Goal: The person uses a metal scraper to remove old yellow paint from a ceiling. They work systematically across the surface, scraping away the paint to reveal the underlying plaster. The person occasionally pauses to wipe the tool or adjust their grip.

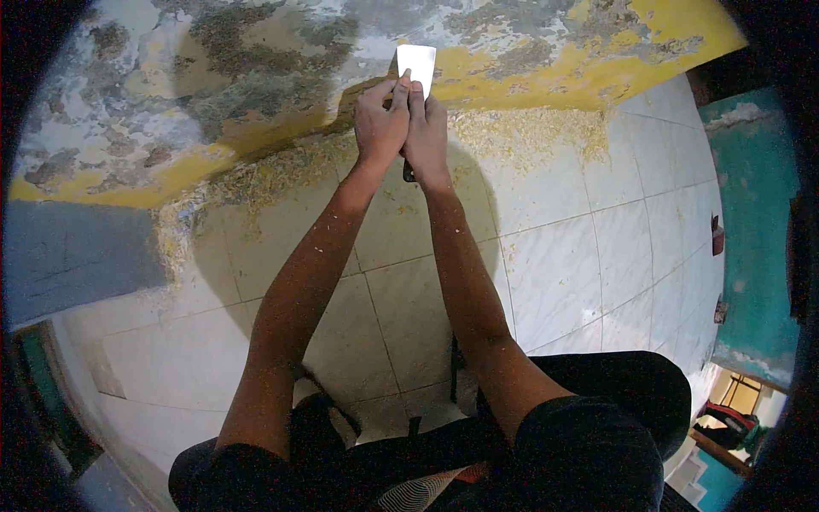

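Observation:
Both my hands are closed together around a scraper. Its flat, bright blade points away from me and lies at the lower part of the peeling wall; whether its edge touches the wall I cannot tell. My left hand grips from the left, its thumb at the base of the blade. Pressed alongside it, my right hand wraps the handle, with its thumb also near the blade. The dark end of the scraper's handle sticks out below my hands. Most of the handle is hidden by my fingers.
Yellow paint flakes litter the tiled floor along the wall's foot. A grey-blue section adjoins the wall at left. A teal surface stands at right, and a red and black bag lies at lower right.

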{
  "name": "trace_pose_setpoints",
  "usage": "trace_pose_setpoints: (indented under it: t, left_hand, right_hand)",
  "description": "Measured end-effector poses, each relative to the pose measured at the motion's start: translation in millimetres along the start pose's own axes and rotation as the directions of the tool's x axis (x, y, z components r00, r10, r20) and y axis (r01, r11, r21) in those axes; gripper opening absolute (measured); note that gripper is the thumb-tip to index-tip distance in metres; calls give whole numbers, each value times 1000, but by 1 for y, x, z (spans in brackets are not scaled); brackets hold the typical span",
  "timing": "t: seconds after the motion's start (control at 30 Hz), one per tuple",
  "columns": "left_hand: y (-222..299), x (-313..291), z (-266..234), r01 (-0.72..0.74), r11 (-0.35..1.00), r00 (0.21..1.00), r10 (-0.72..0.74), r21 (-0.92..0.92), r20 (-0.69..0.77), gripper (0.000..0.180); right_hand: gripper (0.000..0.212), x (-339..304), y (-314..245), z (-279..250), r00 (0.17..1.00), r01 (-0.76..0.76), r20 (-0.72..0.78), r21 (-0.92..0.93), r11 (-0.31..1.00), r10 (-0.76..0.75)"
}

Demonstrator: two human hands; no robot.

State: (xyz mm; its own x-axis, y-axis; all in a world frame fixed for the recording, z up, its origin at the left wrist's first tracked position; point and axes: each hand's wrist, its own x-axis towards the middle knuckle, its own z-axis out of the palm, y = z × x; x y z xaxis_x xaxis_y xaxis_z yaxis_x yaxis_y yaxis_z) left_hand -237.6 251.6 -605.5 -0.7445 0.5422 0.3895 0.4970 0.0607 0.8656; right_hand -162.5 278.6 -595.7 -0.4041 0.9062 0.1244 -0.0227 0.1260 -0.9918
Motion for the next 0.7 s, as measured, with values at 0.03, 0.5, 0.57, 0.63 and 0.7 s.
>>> trace_pose_setpoints:
  t: [0.03, 0.5, 0.57, 0.63, 0.7]
  left_hand:
    - [3, 0, 1, 24, 999, 999, -23, -25, 26, 32]
    - [21, 0, -17, 53, 999, 996, -53, 7, 73, 31]
    - [30, 12, -21, -133, 991, 991, 133, 7, 28, 30]
    - [62, 32, -20, -286, 957, 958, 285, -44, -40, 29]
    - [123, 55, -25, -259, 956, 965, 261, -141, -1, 30]
  right_hand:
    - [53, 1, 1, -2, 1000, -15, -1, -17, 1000, 15]
    - [52, -2, -1, 8, 981, -188, 91, 230, 955, 171]
    - [53, 4, -11, 14, 995, 98, -14, 68, 993, -97]
    - [53, 26, -29, 8, 958, 267, -75, -103, 958, -275]
    - [50, 38, -89, 1, 987, 112, -133, 160, 981, -91]
